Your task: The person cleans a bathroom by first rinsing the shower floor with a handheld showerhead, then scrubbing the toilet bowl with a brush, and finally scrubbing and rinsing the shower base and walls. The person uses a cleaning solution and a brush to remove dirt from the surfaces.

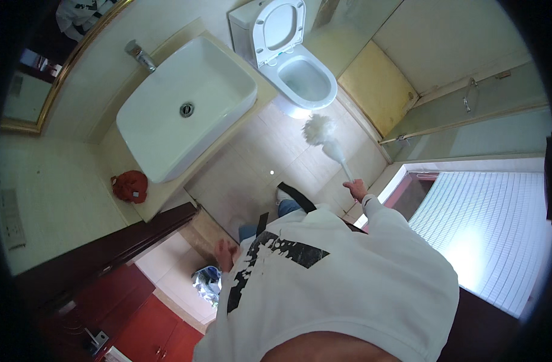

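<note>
Your right hand (355, 189) has its fingers closed round the handle (347, 172) of the duster (332, 149), whose fluffy white head points toward the toilet (297, 75). Your left hand (225, 254) is low at your side; whether its fingers hold anything, I cannot tell. The sink (185, 78) and a red cloth (130, 187) sit on the worktop (152, 204).

We hold a fluffy white brush (332, 148) by its handle in our right hand (355, 190); our left hand (224, 256) hangs near a silvery bundle (208, 283). A red cloth (130, 186) lies by the counter's (157, 195) near corner, beside the white basin (158, 102).
</note>
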Action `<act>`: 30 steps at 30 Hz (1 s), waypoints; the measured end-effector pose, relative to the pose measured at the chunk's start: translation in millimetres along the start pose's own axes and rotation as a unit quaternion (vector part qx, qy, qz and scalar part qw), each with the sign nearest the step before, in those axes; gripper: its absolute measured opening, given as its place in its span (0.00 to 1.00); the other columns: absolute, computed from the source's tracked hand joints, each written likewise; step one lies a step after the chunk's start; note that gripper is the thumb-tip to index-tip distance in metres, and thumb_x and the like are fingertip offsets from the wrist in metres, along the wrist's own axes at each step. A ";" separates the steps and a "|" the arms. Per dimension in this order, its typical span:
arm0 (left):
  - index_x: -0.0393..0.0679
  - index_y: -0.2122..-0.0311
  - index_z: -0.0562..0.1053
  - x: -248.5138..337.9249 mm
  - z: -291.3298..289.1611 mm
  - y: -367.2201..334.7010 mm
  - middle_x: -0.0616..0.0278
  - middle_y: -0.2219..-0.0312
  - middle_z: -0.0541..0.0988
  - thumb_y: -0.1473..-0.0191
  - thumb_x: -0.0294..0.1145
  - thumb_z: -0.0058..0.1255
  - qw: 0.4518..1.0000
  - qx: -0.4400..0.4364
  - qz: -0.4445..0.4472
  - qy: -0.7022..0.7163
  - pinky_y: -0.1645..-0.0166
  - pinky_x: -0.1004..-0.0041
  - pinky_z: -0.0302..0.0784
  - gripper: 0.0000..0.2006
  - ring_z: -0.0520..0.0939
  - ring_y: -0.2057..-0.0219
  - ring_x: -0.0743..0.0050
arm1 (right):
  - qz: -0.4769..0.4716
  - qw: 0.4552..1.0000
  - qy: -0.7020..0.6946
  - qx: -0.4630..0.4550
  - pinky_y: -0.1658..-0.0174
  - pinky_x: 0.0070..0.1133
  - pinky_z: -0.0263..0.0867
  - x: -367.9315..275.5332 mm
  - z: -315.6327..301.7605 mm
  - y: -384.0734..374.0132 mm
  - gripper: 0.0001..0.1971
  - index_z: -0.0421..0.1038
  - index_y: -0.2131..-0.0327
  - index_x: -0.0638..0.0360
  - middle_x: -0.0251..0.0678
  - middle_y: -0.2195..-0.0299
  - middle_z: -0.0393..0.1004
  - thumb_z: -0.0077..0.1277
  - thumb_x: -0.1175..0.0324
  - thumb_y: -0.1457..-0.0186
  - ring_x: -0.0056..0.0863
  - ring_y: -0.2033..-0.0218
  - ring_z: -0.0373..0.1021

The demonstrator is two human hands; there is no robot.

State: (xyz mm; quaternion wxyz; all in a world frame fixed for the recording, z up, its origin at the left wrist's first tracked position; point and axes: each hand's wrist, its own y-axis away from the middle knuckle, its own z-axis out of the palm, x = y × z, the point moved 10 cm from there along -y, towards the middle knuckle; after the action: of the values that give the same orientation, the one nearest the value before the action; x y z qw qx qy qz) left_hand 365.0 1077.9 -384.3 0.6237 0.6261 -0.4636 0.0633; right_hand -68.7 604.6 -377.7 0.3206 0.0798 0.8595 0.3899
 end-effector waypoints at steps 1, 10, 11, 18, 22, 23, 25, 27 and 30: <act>0.34 0.54 0.69 52.6 33.7 -1.9 0.58 0.66 0.76 0.46 0.37 0.48 0.999 -0.020 0.043 0.002 0.69 0.74 0.75 0.18 0.77 0.70 0.72 | -0.010 1.000 -0.021 0.011 0.85 0.27 0.63 -4.0 -9.2 -7.9 0.20 0.68 0.83 0.66 0.37 0.91 0.63 0.54 0.55 0.56 0.30 0.90 0.65; 0.39 0.54 0.70 468.9 295.8 55.9 0.56 0.59 0.75 0.46 0.28 0.47 0.808 -0.165 0.529 -0.202 0.54 0.73 0.70 0.14 0.76 0.57 0.65 | -0.057 0.985 -0.131 0.098 0.86 0.24 0.60 -107.9 -83.8 -94.6 0.21 0.63 0.81 0.62 0.34 0.88 0.64 0.52 0.53 0.51 0.25 0.91 0.62; 0.39 0.55 0.71 501.2 320.5 59.1 0.52 0.58 0.75 0.48 0.27 0.47 0.748 -0.160 0.594 -0.250 0.51 0.69 0.69 0.13 0.75 0.55 0.58 | -0.052 0.987 -0.121 0.089 0.85 0.24 0.62 -124.0 -88.5 -108.4 0.21 0.64 0.78 0.64 0.35 0.86 0.66 0.52 0.53 0.51 0.26 0.89 0.64; 0.42 0.55 0.71 579.3 455.2 -26.5 0.53 0.52 0.71 0.48 0.30 0.48 0.590 -0.247 0.669 -0.379 0.47 0.64 0.65 0.14 0.70 0.50 0.53 | -0.019 0.999 -0.029 0.031 0.81 0.26 0.68 -213.2 -94.7 -225.4 0.16 0.63 0.65 0.65 0.41 0.79 0.69 0.42 0.59 0.44 0.31 0.84 0.69; 0.42 0.56 0.72 565.5 477.0 -63.4 0.53 0.49 0.69 0.50 0.33 0.48 0.601 -0.253 0.617 -0.441 0.48 0.64 0.67 0.15 0.71 0.50 0.53 | -0.059 0.960 0.272 0.042 0.73 0.31 0.70 -257.5 -79.9 -308.7 0.14 0.62 0.59 0.65 0.49 0.75 0.72 0.38 0.65 0.45 0.40 0.75 0.73; 0.41 0.56 0.72 564.0 477.6 -65.5 0.52 0.49 0.69 0.50 0.34 0.48 0.614 -0.262 0.609 -0.428 0.49 0.64 0.67 0.15 0.71 0.51 0.52 | -0.095 0.912 0.396 0.053 0.70 0.33 0.71 -269.6 -70.6 -324.6 0.15 0.62 0.57 0.65 0.51 0.73 0.73 0.37 0.66 0.45 0.43 0.72 0.74; 0.39 0.56 0.73 566.7 478.0 -76.7 0.49 0.49 0.69 0.51 0.33 0.47 0.643 -0.216 0.592 -0.435 0.49 0.63 0.68 0.16 0.72 0.52 0.49 | -0.093 0.897 0.431 0.024 0.64 0.35 0.70 -272.6 -47.6 -359.0 0.14 0.65 0.58 0.66 0.53 0.69 0.74 0.37 0.70 0.47 0.45 0.66 0.73; 0.39 0.58 0.74 570.9 480.8 -77.5 0.51 0.53 0.72 0.52 0.35 0.51 0.627 -0.177 0.607 -0.455 0.52 0.64 0.71 0.16 0.74 0.55 0.48 | -0.106 0.882 0.459 -0.027 0.64 0.35 0.70 -275.0 -18.9 -396.5 0.14 0.67 0.60 0.66 0.52 0.69 0.74 0.37 0.69 0.47 0.45 0.66 0.74; 0.39 0.58 0.74 571.8 484.2 -82.3 0.49 0.55 0.73 0.48 0.39 0.47 0.624 -0.184 0.588 -0.480 0.52 0.60 0.71 0.17 0.73 0.54 0.45 | -0.117 0.893 0.434 0.027 0.63 0.35 0.70 -297.8 6.1 -465.3 0.12 0.73 0.66 0.62 0.48 0.68 0.75 0.39 0.70 0.49 0.44 0.65 0.74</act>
State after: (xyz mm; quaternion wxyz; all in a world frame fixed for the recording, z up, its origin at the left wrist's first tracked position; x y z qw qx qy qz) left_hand 499.1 367.4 -171.3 0.2448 0.0337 -0.9688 0.0203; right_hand 220.3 175.1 -570.7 -0.0430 -0.1892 0.9267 0.3219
